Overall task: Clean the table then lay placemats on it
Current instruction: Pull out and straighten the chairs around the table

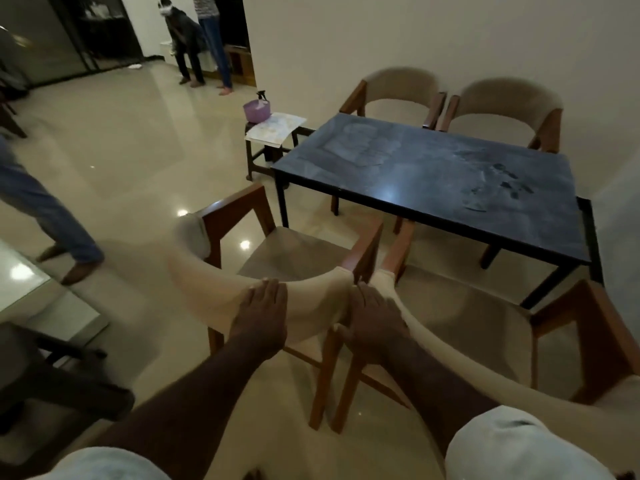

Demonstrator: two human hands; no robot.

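Table point(433, 174), dark rectangular top, black frame, smudged: ahead-right of both hands, beyond 2 chairs, long axis running left-right. L hand point(263, 317) flat on left chair's cream padded backrest point(207, 292), fingers together. R hand point(375, 320) wraps right chair's cream backrest point(450, 348). Purple basket point(257, 110) w/ spray bottle off table's far-left end, L hand nearer.

Two wooden-framed chairs with curved cream backs stand close by on the glossy tiled floor point(121, 150), the left chair point(298, 261) and the right chair point(460, 323) almost touching at their arms. Two more chairs point(401, 84) of the same kind sit side by side against the pale wall point(450, 36). Far off, one person point(185, 43) bends forward beside a standing person point(214, 39), and a jeans-clad leg point(41, 209) crosses the left edge.
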